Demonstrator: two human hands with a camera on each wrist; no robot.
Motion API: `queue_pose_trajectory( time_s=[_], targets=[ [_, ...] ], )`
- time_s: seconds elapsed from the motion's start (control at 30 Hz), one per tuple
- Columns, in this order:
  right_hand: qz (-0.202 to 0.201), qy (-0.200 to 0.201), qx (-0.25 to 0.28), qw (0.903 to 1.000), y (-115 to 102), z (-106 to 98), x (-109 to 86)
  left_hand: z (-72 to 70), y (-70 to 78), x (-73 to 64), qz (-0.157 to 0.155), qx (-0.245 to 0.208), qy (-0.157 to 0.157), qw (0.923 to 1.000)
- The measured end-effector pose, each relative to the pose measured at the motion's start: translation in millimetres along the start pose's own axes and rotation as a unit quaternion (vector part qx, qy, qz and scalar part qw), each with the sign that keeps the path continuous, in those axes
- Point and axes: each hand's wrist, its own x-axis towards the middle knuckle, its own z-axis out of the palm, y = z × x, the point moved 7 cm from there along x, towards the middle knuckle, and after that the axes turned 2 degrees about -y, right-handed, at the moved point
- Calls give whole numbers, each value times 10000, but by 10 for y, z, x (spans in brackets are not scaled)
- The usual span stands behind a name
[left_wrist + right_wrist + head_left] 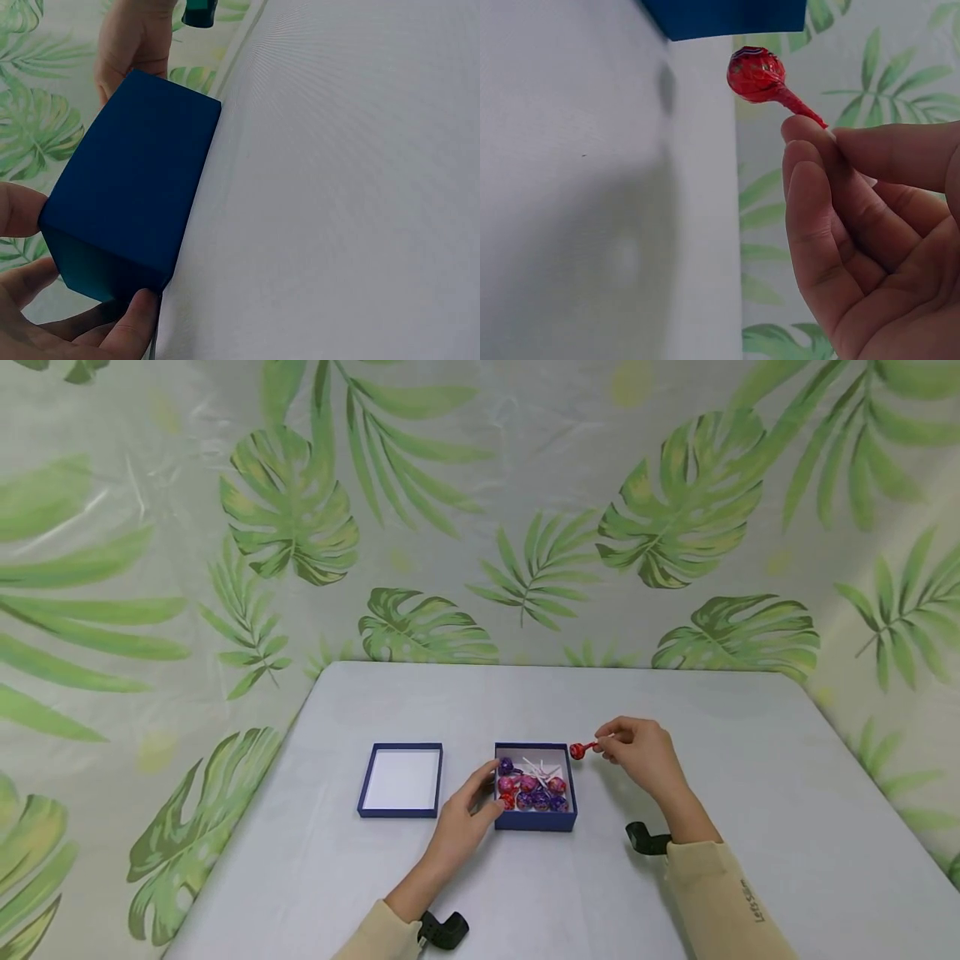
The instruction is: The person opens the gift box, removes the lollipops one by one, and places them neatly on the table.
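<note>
Right wrist view: right hand [881, 236] pinches a red lollipop [756, 75] by its stick [832, 135], beside the blue box [536, 822]. Judged light, hard, slick-wrapped; stick is best hold. Left hand [462, 821] holds the box, pressure unclear.

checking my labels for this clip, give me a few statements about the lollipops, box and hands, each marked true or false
1. The right hand pinches a red-wrapped lollipop. True.
2. The held lollipop lies inside the blue box. False: it is outside, just past the box's right side.
3. The left hand touches the box. True.
4. The lid covers the box. False: it lies on the table, left of the box.
5. Every lollipop in the box is red. False: purple ones and pink ones lie there too.
</note>
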Motion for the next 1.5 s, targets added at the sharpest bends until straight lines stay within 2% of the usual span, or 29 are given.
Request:
queue_pose_trajectory(
  time_s=[0.1, 0.27, 0.33, 0.5, 0.67, 1.07, 1.5],
  targets=[
    [113, -63, 77, 9999, 53, 36, 18, 1, 29, -9, 13, -7, 16, 10000],
    [197, -135, 126, 9996, 108, 70, 37, -5, 226, -55, -43, -147, 15, 9999],
    [253, -185, 181, 9993, 131, 90, 43, -8, 262, -63, -106, -190, -6, 9998],
    [366, -283, 255, 9986, 190, 143, 69, 3, 101, -27, -116, -126, -5, 9999],
    [347, -343, -108, 9987, 242, 152, 88, -3, -10, -5, -59, -35, 15, 10000],
    [375, -751, -808, 9932, 361, 186, 81, 8, -14, -10, -47, 22, -47, 10000],
    [378, -966, -904, 9905, 429, 194, 91, -3, -5, -1, -40, 157, -15, 9999]
  ],
)
